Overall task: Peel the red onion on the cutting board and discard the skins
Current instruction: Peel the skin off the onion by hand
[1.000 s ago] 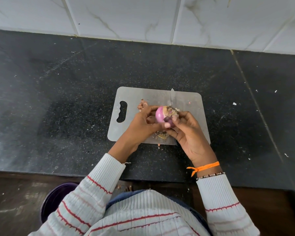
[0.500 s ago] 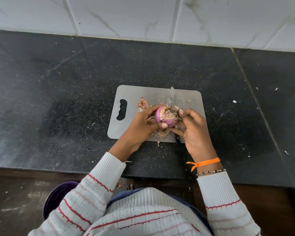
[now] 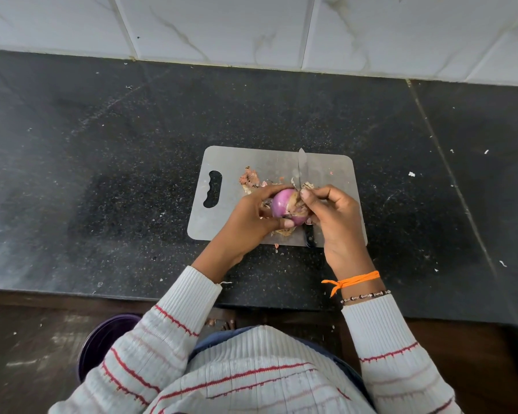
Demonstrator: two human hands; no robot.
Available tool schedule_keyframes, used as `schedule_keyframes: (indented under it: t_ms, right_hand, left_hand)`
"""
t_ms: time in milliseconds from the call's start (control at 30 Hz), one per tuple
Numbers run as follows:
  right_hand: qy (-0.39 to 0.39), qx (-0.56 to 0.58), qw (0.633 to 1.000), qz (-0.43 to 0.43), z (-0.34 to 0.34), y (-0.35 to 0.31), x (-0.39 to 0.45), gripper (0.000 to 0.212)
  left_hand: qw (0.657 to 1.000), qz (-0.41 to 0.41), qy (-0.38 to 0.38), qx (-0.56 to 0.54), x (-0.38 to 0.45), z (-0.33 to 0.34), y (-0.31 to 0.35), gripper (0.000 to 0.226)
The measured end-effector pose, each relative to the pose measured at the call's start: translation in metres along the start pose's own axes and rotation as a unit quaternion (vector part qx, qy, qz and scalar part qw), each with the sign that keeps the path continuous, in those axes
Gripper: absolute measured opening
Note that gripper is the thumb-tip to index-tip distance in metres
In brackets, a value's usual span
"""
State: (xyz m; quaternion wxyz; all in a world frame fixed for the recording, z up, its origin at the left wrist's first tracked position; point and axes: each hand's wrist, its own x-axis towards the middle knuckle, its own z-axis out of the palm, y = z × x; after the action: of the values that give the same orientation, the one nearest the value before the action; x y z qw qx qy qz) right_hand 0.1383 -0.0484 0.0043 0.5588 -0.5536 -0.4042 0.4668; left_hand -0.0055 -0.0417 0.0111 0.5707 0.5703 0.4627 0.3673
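A red onion (image 3: 282,203), purple and shiny on its bared left side, is held just above the grey cutting board (image 3: 231,216). My left hand (image 3: 251,219) grips it from the left, thumb underneath. My right hand (image 3: 335,219) pinches a flap of dry brown skin (image 3: 299,204) on the onion's right side. Loose skins (image 3: 249,179) lie on the board behind my left hand, and more skin scraps (image 3: 284,232) lie under the onion.
A knife lies across the board, blade (image 3: 302,165) pointing away, black handle (image 3: 309,236) at the near edge under my hands. A dark purple bin (image 3: 102,342) stands on the floor at lower left. The black counter (image 3: 102,174) ends at a tiled wall.
My right hand has shifted its fingers from under the onion to its top right side and now pinches the brown skin there. The left hand keeps its hold.
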Motion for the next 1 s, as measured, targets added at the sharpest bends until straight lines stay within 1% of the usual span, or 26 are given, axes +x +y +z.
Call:
schedule_keyframes:
  t_ms: [100, 167, 267, 333, 400, 467, 500, 533, 600, 667, 733, 767, 800, 867, 900, 933, 967, 1000]
  right_hand:
    - [0.025, -0.022, 0.999, 0.018, -0.004, 0.004, 0.005, 0.01]
    - [0.041, -0.029, 0.998, 0.035, -0.006, 0.007, 0.006, 0.017]
    - [0.06, -0.026, 0.997, 0.034, -0.008, 0.009, 0.006, 0.03]
    - [0.062, -0.016, 0.998, 0.025, -0.009, 0.006, 0.006, 0.032]
    - [0.029, -0.013, 0.999, 0.007, -0.009, 0.0, 0.004, 0.023]
    - [-0.029, -0.031, 0.999, -0.003, -0.006, -0.006, 0.001, 0.007]
    - [-0.043, -0.04, 0.998, -0.006, -0.004, -0.005, 0.0, 0.005]
    - [-0.04, -0.045, 0.998, -0.008, -0.003, -0.004, 0.0, 0.006]
    - [-0.001, -0.053, 0.999, -0.003, -0.003, 0.001, 0.001, 0.002]
    - [0.039, -0.059, 0.997, 0.019, -0.005, 0.006, 0.004, 0.01]
    - [0.045, -0.033, 0.998, 0.04, -0.008, 0.007, 0.004, 0.015]
    - [0.025, -0.017, 0.999, 0.042, -0.01, 0.005, 0.004, 0.016]
    - [-0.013, -0.008, 0.999, 0.037, -0.012, 0.004, 0.003, 0.017]
    - [-0.129, -0.014, 0.991, 0.01, -0.015, 0.0, 0.001, 0.022]
    - [-0.184, -0.026, 0.983, -0.005, -0.016, -0.002, 0.001, 0.03]
    - [-0.221, -0.041, 0.974, -0.013, -0.016, -0.002, 0.001, 0.036]
    - [-0.238, -0.055, 0.97, -0.014, -0.015, -0.002, 0.0, 0.042]
    - [-0.238, -0.066, 0.969, -0.014, -0.014, 0.0, -0.001, 0.047]
  left_hand:
    - [0.998, -0.022, -0.011, -0.061, -0.001, 0.001, 0.001, 0.054]
    - [0.995, -0.031, -0.014, -0.097, 0.0, 0.001, 0.002, 0.052]
    - [0.994, -0.03, -0.013, -0.106, 0.002, -0.001, 0.002, 0.054]
    - [0.995, -0.033, -0.01, -0.097, 0.003, -0.001, 0.001, 0.056]
    - [0.996, -0.031, -0.009, -0.083, 0.003, 0.001, 0.001, 0.059]
    - [0.997, -0.023, -0.006, -0.068, 0.003, 0.002, 0.001, 0.06]
    - [0.998, -0.019, -0.004, -0.053, 0.003, 0.003, 0.0, 0.06]
    - [0.999, -0.014, -0.002, -0.036, 0.004, 0.003, 0.0, 0.06]
    - [1.0, -0.008, -0.003, -0.009, 0.004, 0.002, -0.001, 0.059]
    - [1.0, -0.014, -0.006, -0.014, 0.002, 0.001, 0.0, 0.058]
    - [0.999, -0.027, -0.007, -0.039, 0.001, 0.0, 0.002, 0.056]
    - [0.998, -0.035, -0.005, -0.055, 0.001, -0.001, 0.003, 0.054]
    - [0.996, -0.043, 0.0, -0.073, 0.001, -0.001, 0.004, 0.053]
    - [0.993, -0.055, 0.014, -0.099, 0.001, -0.003, 0.004, 0.048]
    - [0.992, -0.06, 0.022, -0.105, 0.001, -0.003, 0.004, 0.046]
    - [0.992, -0.064, 0.029, -0.107, 0.001, -0.003, 0.003, 0.043]
    - [0.991, -0.07, 0.035, -0.113, 0.001, -0.003, 0.003, 0.041]
    - [0.988, -0.078, 0.039, -0.124, 0.001, -0.003, 0.002, 0.037]
